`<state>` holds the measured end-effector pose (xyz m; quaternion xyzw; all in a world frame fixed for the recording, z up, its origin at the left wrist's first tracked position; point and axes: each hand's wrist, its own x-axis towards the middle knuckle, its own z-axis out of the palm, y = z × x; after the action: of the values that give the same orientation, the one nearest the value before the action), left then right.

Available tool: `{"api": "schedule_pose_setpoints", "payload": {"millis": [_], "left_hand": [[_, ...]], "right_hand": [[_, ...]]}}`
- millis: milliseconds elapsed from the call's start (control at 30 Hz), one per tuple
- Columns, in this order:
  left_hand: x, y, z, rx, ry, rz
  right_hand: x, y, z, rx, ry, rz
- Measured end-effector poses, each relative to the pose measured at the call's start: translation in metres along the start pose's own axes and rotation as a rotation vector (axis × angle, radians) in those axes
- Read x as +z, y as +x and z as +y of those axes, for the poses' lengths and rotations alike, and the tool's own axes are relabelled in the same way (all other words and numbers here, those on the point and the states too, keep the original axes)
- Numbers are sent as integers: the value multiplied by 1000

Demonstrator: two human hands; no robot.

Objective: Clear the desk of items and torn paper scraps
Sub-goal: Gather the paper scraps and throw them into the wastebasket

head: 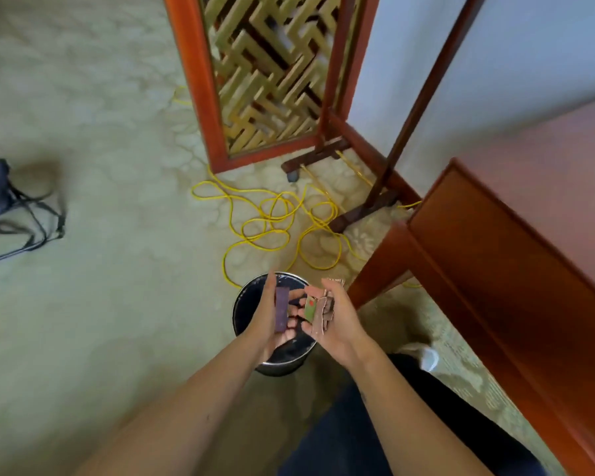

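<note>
Both hands hover above a round black bin (242, 305) that stands on the carpet. The left hand (267, 321) grips a purple paper strip (282, 309), its fingers (291, 322) curled under the strip. Just beside it, the right hand (339, 326) clutches a bunch of torn paper scraps (318, 312), pinkish and green, with its fingers bent round them. The bin mouth lies directly below the fingers of both hands. The tabletop (543, 173) of the red-brown desk is off to the right of the right fingers. A loose yellow cable (272, 214) sprawls on the carpet beyond the fingers.
</note>
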<state>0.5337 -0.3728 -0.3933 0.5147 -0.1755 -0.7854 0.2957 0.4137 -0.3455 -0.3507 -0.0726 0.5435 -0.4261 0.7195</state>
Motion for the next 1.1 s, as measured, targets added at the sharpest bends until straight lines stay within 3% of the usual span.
{"api": "schedule_pose_setpoints", "payload": {"millis": [200,300,567,800,1100], "left_hand": [[-22,31,-6,-123,-166,190],[-25,36,-2,-166,-138,207],[-32,41,-8,-259,6,280],[-4,21,-3,-87,239,366],[50,-48,32,150,101,256]], "right_hand": [[-5,53,16,152,-25,25],[-4,66,19,203,-22,-30],[-16,79,18,334,-54,88],[-23,50,5,82,-322,136],[3,-37,-27,-260,-338,178]]}}
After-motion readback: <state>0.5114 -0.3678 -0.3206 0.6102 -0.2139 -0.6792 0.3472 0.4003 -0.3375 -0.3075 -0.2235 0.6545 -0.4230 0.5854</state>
